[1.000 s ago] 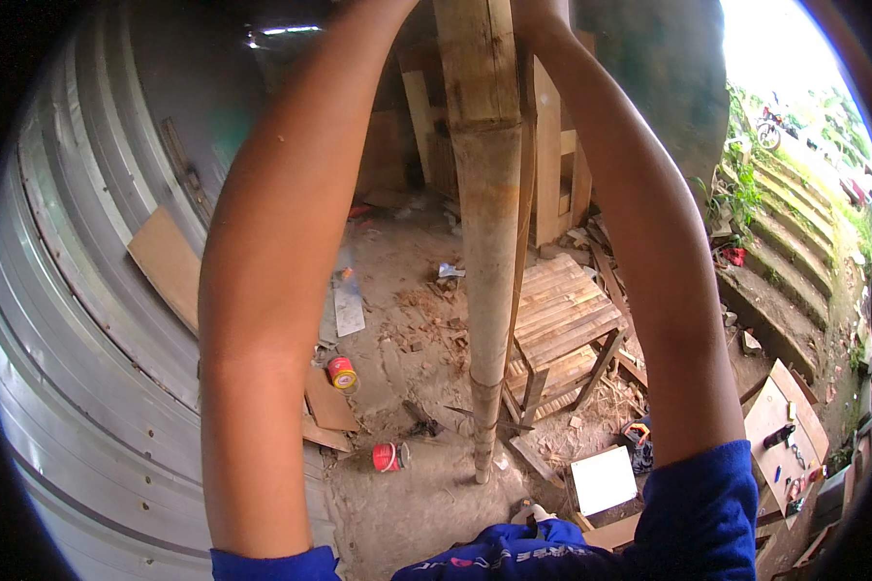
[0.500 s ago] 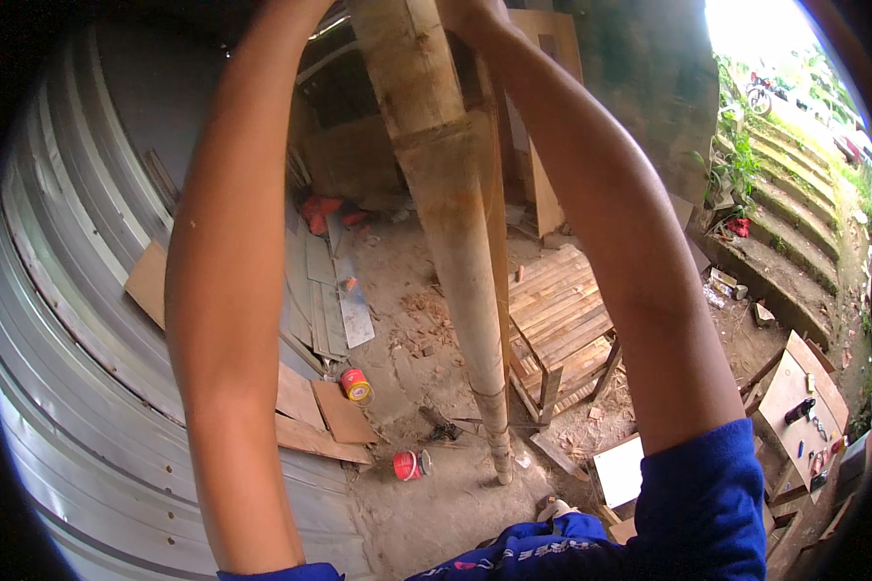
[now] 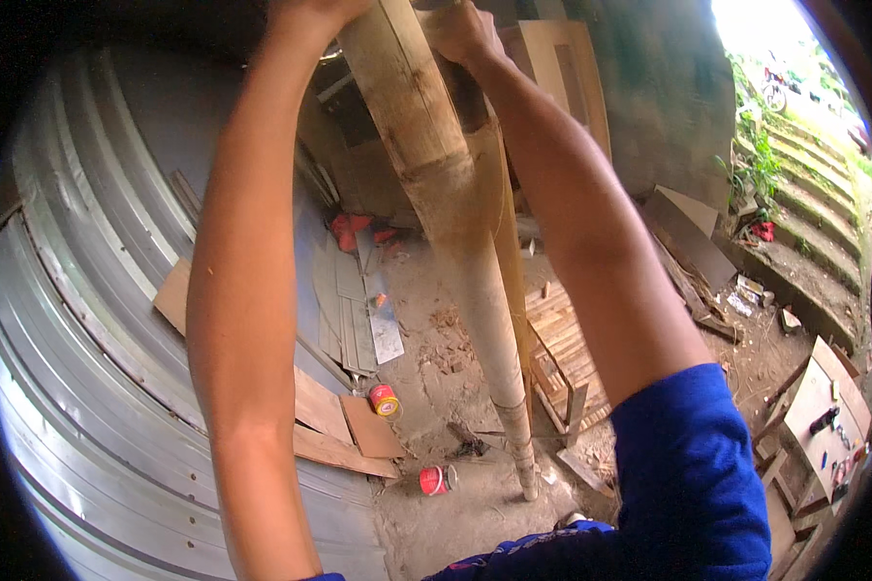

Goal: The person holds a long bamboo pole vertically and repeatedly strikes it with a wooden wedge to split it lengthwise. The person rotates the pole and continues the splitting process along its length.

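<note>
A thick pale bamboo pole, with darker joint rings, stands before me, running from the upper edge of the picture down to the dirt floor. Both my arms are raised, one on each side of it. My left hand is beside the pole's top left, cut by the picture's edge, so its fingers are hidden. On the other side, my right hand is closed near the pole; what its fingers hold cannot be made out. A flat wooden upright stands just behind the pole.
Corrugated metal sheets line the left. Two red cans lie on the floor near boards. A slatted wooden frame stands right of the pole. Farther right are a small table with tools and outdoor steps.
The view has shifted, so the pole and floor items appear lower and farther right. More of both hands now shows at the top. My right arm is drawn slightly in toward the pole.
</note>
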`<action>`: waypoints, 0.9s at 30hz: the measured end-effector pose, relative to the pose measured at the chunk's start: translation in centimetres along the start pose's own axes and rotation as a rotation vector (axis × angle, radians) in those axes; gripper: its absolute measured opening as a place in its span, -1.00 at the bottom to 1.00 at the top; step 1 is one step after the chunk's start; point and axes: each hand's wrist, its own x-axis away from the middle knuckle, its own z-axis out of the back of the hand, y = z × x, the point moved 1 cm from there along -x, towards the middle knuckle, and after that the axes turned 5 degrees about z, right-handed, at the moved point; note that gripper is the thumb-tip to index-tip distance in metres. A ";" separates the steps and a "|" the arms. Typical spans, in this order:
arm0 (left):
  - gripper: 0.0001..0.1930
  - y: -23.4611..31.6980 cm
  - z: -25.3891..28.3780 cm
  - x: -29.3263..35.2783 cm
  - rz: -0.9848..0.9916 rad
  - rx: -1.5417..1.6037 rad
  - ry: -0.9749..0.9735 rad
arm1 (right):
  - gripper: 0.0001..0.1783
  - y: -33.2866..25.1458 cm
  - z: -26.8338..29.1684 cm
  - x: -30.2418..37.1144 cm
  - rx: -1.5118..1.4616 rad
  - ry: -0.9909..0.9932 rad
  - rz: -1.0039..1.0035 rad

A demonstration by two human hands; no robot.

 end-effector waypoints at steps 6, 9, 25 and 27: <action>-0.69 -0.2 0.9 0.5 0.037 0.056 0.017 | -0.17 0.3 -3.0 -0.4 -0.109 -0.119 -0.056; -0.69 -0.1 1.2 0.5 0.035 0.000 0.003 | -0.18 0.8 -3.8 -0.2 -0.154 -0.076 -0.064; -0.68 -1.3 3.8 1.1 0.000 -0.189 0.054 | -0.25 0.6 -9.8 0.0 -0.115 -0.184 0.036; -0.68 -2.5 4.5 1.1 0.024 -0.191 0.023 | -0.33 -0.7 -10.4 0.2 -0.457 -0.088 0.073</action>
